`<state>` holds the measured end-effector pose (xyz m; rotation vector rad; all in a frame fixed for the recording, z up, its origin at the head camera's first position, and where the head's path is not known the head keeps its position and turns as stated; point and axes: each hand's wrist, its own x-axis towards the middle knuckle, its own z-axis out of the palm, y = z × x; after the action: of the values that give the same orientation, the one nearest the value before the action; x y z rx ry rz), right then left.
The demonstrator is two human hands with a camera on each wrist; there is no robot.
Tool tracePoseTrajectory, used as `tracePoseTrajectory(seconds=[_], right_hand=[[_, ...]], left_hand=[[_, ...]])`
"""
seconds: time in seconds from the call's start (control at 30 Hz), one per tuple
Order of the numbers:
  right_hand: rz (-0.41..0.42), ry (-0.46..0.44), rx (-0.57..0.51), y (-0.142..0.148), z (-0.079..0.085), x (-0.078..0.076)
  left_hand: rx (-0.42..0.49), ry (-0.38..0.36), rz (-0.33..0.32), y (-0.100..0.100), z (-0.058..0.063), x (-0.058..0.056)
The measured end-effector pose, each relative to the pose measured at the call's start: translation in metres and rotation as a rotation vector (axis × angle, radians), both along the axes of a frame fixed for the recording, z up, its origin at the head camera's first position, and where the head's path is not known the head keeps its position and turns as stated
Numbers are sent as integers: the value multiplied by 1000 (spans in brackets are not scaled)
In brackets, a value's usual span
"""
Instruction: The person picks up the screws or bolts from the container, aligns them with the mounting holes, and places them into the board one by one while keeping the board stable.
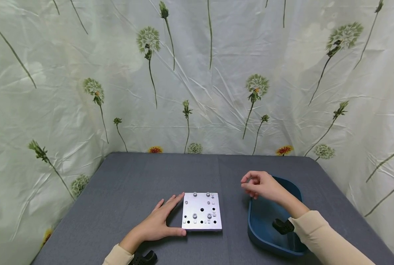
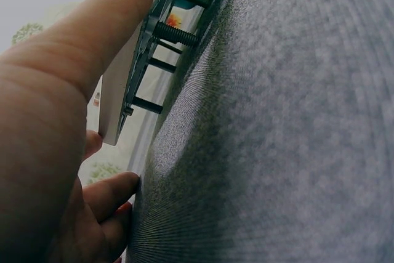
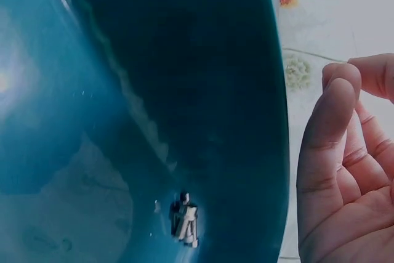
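A square silver metal plate (image 1: 201,202) with holes, small markings and several socket-head screws lies in the middle of the table. My left hand (image 1: 157,222) spans the plate's left side with straight fingers, thumb at the near edge and forefinger at the far corner. From the left wrist, a threaded screw (image 2: 175,34) and several dark pins show below the plate (image 2: 117,100), which sits above the cloth. My right hand (image 1: 261,187) hovers over the blue bin's far-left rim, thumb and forefinger brought together. I cannot tell whether its fingertips (image 3: 341,93) pinch something small.
The blue bin (image 1: 254,235) stands right of the plate. A few small metal parts (image 3: 184,220) lie on its floor. Dark grey cloth (image 1: 144,176) covers the table. A white curtain (image 1: 216,84) with dandelion prints hangs behind it.
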<state>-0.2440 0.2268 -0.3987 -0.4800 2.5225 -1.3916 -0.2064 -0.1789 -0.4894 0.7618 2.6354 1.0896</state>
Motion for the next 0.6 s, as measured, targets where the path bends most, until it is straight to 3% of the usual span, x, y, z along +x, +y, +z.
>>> tracePoseTrajectory(seconds=[0.6], right_hand=[[-54, -6, 12, 23, -5, -1]], left_hand=[[-9, -1, 9, 1, 0, 0]])
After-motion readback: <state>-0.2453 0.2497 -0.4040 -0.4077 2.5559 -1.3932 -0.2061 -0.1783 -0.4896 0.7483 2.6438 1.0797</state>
